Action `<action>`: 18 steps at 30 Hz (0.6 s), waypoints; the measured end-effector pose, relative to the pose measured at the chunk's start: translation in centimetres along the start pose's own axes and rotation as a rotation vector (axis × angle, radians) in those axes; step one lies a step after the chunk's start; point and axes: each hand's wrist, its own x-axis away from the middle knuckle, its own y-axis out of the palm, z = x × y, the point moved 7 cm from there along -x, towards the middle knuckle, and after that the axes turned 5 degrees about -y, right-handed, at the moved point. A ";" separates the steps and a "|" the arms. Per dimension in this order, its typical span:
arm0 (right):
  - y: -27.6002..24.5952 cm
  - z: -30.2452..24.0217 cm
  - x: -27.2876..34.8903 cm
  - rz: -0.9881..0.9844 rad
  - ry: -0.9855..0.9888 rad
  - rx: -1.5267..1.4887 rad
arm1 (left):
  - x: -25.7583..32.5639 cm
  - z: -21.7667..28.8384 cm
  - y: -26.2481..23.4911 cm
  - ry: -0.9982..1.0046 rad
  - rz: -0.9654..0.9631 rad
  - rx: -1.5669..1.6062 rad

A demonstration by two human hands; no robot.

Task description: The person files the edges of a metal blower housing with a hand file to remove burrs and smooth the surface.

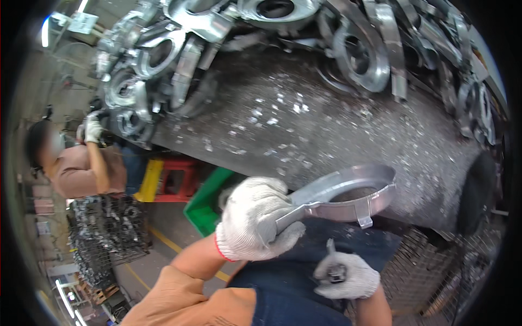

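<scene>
My left hand point(255, 220), in a white knit glove with a red cuff edge, is closed round the handle-like end of a ring-shaped metal casting point(348, 211). The ring points right, over the table's near edge, and a small tab hangs from its lower rim. Lower down and to the right, my gloved right hand point(356, 278) is closed on a small hand tool point(337, 273) with a dark round end and a short metal tip sticking up. Most of that tool is hidden in the fingers. The two hands are apart, and the tool does not touch the casting.
A dark worktable point(244, 130) is strewn with bright metal chips. Similar castings point(361, 60) are heaped along its far side. A green crate point(204, 209) and a red stool point(176, 182) stand below left. Another person point(89, 163) works at the left; wire cages point(109, 228) hold metal parts.
</scene>
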 end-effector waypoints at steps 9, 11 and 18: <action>-2.5 1.2 -4.0 0.243 0.318 -0.437 | 0.4 0.5 -0.9 0.080 -0.039 -0.156; -0.8 0.5 -5.5 0.251 0.314 -0.345 | -0.2 1.6 -1.0 0.123 -0.025 -0.194; -1.0 -0.5 -2.1 0.241 -0.043 -0.385 | -2.5 4.3 -0.2 0.200 -0.128 -0.332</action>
